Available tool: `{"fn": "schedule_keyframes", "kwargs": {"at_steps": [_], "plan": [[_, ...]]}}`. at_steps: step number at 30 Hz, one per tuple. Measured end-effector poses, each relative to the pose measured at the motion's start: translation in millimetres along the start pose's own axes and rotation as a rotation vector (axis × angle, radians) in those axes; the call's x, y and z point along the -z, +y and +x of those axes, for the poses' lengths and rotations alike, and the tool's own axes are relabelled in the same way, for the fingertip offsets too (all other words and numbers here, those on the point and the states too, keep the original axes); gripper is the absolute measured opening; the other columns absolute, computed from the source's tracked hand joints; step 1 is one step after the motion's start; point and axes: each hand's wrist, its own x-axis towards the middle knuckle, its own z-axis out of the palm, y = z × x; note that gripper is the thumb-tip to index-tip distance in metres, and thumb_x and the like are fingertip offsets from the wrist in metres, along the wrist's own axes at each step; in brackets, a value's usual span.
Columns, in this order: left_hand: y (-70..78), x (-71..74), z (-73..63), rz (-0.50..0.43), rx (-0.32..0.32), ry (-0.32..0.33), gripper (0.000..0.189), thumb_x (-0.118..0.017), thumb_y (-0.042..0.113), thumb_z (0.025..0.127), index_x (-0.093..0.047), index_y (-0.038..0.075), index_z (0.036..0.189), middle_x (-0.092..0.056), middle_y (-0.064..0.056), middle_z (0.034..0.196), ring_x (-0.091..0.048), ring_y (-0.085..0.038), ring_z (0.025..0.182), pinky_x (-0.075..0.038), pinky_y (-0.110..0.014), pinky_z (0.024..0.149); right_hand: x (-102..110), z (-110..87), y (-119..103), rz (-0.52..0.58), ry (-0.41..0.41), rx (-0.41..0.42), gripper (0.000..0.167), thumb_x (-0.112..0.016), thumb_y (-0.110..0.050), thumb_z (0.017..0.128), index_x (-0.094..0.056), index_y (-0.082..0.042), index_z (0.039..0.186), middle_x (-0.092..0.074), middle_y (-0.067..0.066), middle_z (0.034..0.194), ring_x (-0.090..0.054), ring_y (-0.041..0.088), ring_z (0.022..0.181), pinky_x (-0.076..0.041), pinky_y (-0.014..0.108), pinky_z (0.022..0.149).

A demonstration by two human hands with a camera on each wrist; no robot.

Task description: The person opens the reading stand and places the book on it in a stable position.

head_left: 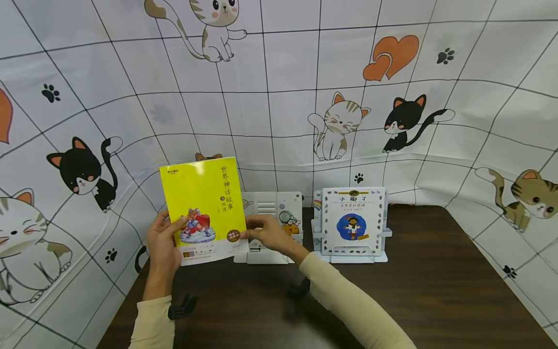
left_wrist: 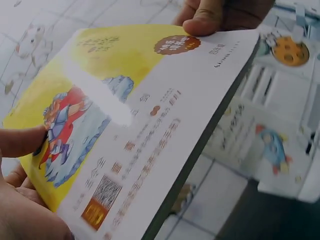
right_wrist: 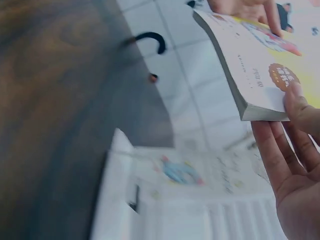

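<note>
Both hands hold up a yellow-and-white paperback book (head_left: 202,194), its cover facing me. My left hand (head_left: 164,240) grips the book's left edge, thumb across the front near the printed figure. On the opposite side, my right hand (head_left: 272,235) pinches the lower right edge, thumb by the brown round seal and fingers behind, as the right wrist view shows. Behind the right hand stands a white book stand (head_left: 293,201) with cartoon space prints, partly hidden by the book and the hand. The book's lower edge (left_wrist: 200,145) tilts toward the left wrist camera.
Right of it, a second white stand (head_left: 381,257) bears a white picture book (head_left: 353,208) with a blue round picture, upright behind a clear lip. Both stands are on a dark wooden table (head_left: 418,291). A cat-printed cloth (head_left: 287,111) hangs behind and along the sides.
</note>
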Motion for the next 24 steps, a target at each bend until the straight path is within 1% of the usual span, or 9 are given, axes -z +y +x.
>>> {"fn": "schedule_keyframes", "kwargs": {"at_steps": [4,5,8,11,12,14,17,20,24], "plan": [[-0.4,-19.2,2.4,-0.001,-0.023,-0.056,0.018,-0.067,0.000,0.102,-0.067,0.006,0.119,-0.081,0.000,0.099,-0.075,-0.014,0.077,-0.063,-0.026,0.070,27,-4.6,-6,-0.053,0.047,0.056,0.028,-0.076,-0.014,0.100,-0.077,-0.008,0.128,-0.078,0.011,0.115,-0.069,0.008,0.100,-0.060,0.025,0.087],[-1.1,-24.0,3.2,0.001,-0.029,-0.068,0.018,-0.067,0.000,0.102,-0.068,0.006,0.119,-0.081,0.001,0.099,-0.075,-0.014,0.077,-0.062,-0.025,0.071,34,-6.1,-6,-0.053,0.057,0.064,0.029,-0.075,-0.012,0.100,-0.076,-0.007,0.129,-0.078,0.012,0.115,-0.068,0.007,0.088,-0.060,0.024,0.078],[-4.5,-38.9,5.6,-0.007,-0.029,-0.096,0.017,-0.066,0.001,0.103,-0.069,0.008,0.118,-0.081,0.002,0.096,-0.074,-0.013,0.078,-0.061,-0.025,0.073,50,-8.3,-6,-0.098,0.094,0.084,0.029,-0.075,-0.010,0.100,-0.076,-0.006,0.128,-0.079,0.013,0.116,-0.066,0.002,0.085,-0.059,0.022,0.077],[-9.6,-52.8,9.0,-0.020,-0.013,-0.130,0.016,-0.066,0.004,0.104,-0.069,0.011,0.117,-0.081,0.003,0.095,-0.074,-0.011,0.079,-0.061,-0.025,0.074,64,-11.4,-4,-0.171,0.136,0.097,0.029,-0.075,-0.010,0.100,-0.076,-0.006,0.128,-0.079,0.012,0.118,-0.072,0.012,0.090,-0.062,0.028,0.083],[-11.6,-57.0,10.1,-0.018,-0.011,-0.141,0.016,-0.066,0.004,0.104,-0.070,0.012,0.117,-0.081,0.004,0.095,-0.074,-0.010,0.080,-0.061,-0.025,0.074,68,-11.9,-3,-0.202,0.153,0.103,0.029,-0.075,-0.009,0.099,-0.076,-0.005,0.128,-0.078,0.012,0.118,-0.074,0.015,0.102,-0.062,0.032,0.093],[-16.1,-64.9,12.2,-0.005,-0.018,-0.164,0.015,-0.066,0.006,0.104,-0.071,0.013,0.117,-0.081,0.005,0.094,-0.074,-0.009,0.081,-0.060,-0.024,0.074,76,-13.1,0,-0.236,0.185,0.098,0.030,-0.075,-0.009,0.100,-0.075,-0.005,0.129,-0.078,0.013,0.117,-0.075,0.024,0.107,-0.062,0.039,0.098],[-24.0,-75.6,15.1,0.012,-0.037,-0.191,0.015,-0.065,0.006,0.105,-0.072,0.014,0.115,-0.081,0.007,0.093,-0.074,-0.007,0.081,-0.059,-0.023,0.073,84,-14.6,6,-0.276,0.240,0.086,0.030,-0.075,-0.007,0.099,-0.075,-0.005,0.129,-0.078,0.014,0.114,-0.074,0.030,0.108,-0.061,0.045,0.100],[-32.6,-85.0,18.5,0.017,-0.057,-0.215,0.016,-0.065,0.005,0.105,-0.073,0.016,0.113,-0.081,0.008,0.094,-0.073,-0.007,0.082,-0.057,-0.023,0.074,89,-16.1,12,-0.320,0.296,0.057,0.029,-0.076,-0.009,0.099,-0.075,-0.007,0.128,-0.078,0.012,0.111,-0.074,0.029,0.106,-0.062,0.046,0.099],[-44.2,-94.1,23.1,0.021,-0.060,-0.234,0.020,-0.066,0.003,0.104,-0.075,0.019,0.111,-0.080,0.010,0.094,-0.072,-0.006,0.083,-0.056,-0.023,0.075,92,-18.3,22,-0.352,0.354,0.021,0.027,-0.077,-0.012,0.098,-0.075,-0.008,0.125,-0.080,0.011,0.107,-0.076,0.029,0.105,-0.062,0.047,0.096]]}}
